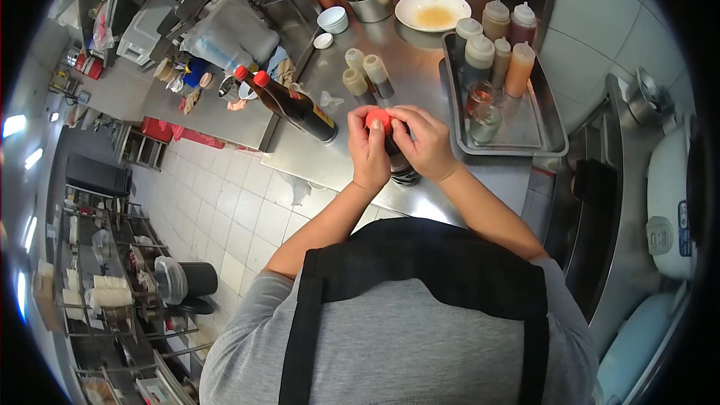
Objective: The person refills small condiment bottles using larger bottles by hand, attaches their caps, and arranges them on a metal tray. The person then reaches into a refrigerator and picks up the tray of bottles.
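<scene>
A dark sauce bottle (pixel 406 175) with a red cap (pixel 379 116) is between my hands near the counter's front edge. My left hand (pixel 368 148) is closed around the neck from the left, its thumb against the cap. From the right, my right hand (pixel 426 142) has its fingers closed at the cap and neck. Most of the bottle's neck is hidden by my hands. Just to the left stand two more dark bottles (pixel 300 114) with red caps. Beyond my hands are several small squeeze bottles (pixel 377 75) without visible caps, and a loose clear nozzle (pixel 330 99).
On the right, a metal tray (pixel 553 142) holds several squeeze bottles and two glass jars (pixel 485 124). Towards the back are a white plate (pixel 411 25) with brown liquid, a metal pot (pixel 373 9) of green pieces and white bowls (pixel 332 19). Tiled floor (pixel 225 202) lies left.
</scene>
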Demonstrator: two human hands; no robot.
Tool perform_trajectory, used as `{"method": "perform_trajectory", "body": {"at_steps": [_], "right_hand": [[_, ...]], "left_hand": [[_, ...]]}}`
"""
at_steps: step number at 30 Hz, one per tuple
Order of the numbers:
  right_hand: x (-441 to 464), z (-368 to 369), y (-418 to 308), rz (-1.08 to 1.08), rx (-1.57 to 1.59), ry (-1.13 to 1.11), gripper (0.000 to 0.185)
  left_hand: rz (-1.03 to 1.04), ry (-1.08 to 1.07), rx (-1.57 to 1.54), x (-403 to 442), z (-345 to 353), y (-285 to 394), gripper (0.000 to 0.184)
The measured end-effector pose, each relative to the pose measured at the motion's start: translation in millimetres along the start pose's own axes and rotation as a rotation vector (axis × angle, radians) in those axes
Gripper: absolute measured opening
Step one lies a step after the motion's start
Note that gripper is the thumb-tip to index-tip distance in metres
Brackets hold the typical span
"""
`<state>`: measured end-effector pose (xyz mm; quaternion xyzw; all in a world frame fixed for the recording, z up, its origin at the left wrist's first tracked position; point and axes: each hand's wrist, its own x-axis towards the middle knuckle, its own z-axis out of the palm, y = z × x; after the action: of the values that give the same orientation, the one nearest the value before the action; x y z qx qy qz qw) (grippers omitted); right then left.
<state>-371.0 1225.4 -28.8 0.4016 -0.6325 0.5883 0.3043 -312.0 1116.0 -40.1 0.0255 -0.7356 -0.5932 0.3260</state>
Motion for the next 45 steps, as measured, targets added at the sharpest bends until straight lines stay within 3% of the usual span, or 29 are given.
{"method": "perform_trajectory", "body": {"at_steps": [10,13,14,18,21,22,23,24,25,26,27,29,30,31,32,39,43,45], "right_hand": [[4,4,0,0.103,-0.042,0.028,0.010],[10,7,14,0.411,0.156,-0.025,0.007],[12,7,17,0.450,0.211,-0.065,0.003],[-7,16,31,0.646,0.522,0.089,0.009],[-20,12,8,0.624,0.571,0.079,0.015],[-21,14,0,0.544,0.491,0.060,0.019],[-22,17,-8,0.460,0.437,0.027,0.022],[-25,17,-9,0.357,0.205,-0.082,0.026],[-26,17,-5,0.222,-0.014,-0.175,0.029],[-26,18,4,0.189,-0.028,-0.167,0.027],[-26,22,12,0.159,-0.045,-0.151,0.026],[-21,28,21,0.127,0.107,-0.080,0.025],[-25,31,22,0.213,0.197,-0.057,0.023],[-25,34,21,0.308,0.272,-0.028,0.023],[-21,31,21,0.285,0.067,-0.075,0.022],[-6,24,44,0.450,0.228,-0.091,0.019],[12,34,72,0.601,0.163,-0.077,0.017],[34,36,80,0.710,0.066,-0.246,0.019]], "left_hand": [[0.049,0.001,-0.044,2,-2,-3,0.024],[0.114,-0.168,-0.058,6,-9,-3,0.031],[0.042,-0.197,-0.099,7,-10,-7,0.034],[0.098,-0.335,-0.138,41,-22,-20,0.029],[0.158,-0.036,-0.026,27,-18,-20,0.026],[-0.023,0.007,-0.100,13,-16,-18,0.027],[-0.065,0.098,-0.015,4,-9,5,0.029],[-0.174,0.195,-0.151,-4,3,7,0.029],[-0.144,0.196,-0.202,-7,5,-2,0.027],[-0.186,0.203,-0.261,-4,7,-7,0.027],[-0.046,0.194,0.081,-2,-1,-7,0.028],[0.003,0.251,0.207,1,1,0,0.031],[0.043,0.269,0.260,3,2,-1,0.033],[0.048,0.256,0.243,5,-2,2,0.034],[0.054,0.235,0.222,8,-6,4,0.034],[0.123,0.091,0.151,23,-13,-16,0.037],[0.209,0.025,0.078,30,-23,-26,0.037],[0.034,-0.207,-0.341,33,-31,-12,0.033]]}}
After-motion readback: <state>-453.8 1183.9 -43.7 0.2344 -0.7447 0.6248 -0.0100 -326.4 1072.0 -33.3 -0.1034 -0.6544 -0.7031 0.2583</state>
